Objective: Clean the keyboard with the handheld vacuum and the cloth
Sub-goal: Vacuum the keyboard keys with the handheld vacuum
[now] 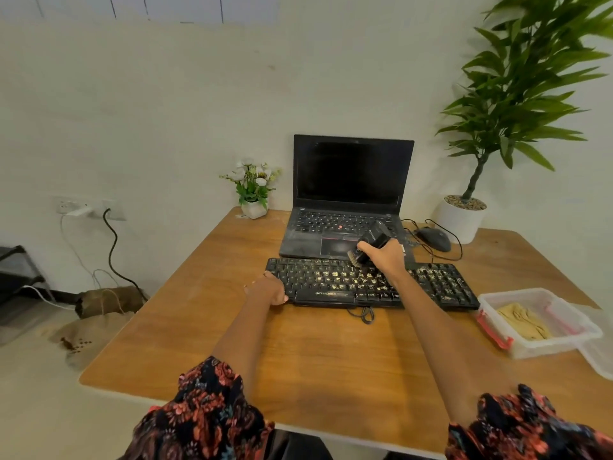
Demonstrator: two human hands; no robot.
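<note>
A black keyboard [331, 283] lies across the wooden table [318, 353], with pale crumbs scattered over its middle and right keys. My right hand [384, 258] grips a small black handheld vacuum [373, 240], whose brush tip touches the keys near the keyboard's top middle. My left hand [268, 288] holds the keyboard's left end, fingers curled over its edge. A yellowish cloth [524, 322] lies in a clear plastic box [577, 323] at the right.
An open black laptop [348, 207] stands just behind the keyboard. A wired mouse [434, 239] lies to its right, a small flower pot [253, 207] to its left, and a tall potted plant [461, 217] at the back right. The keyboard's cable [365, 315] loops at its front.
</note>
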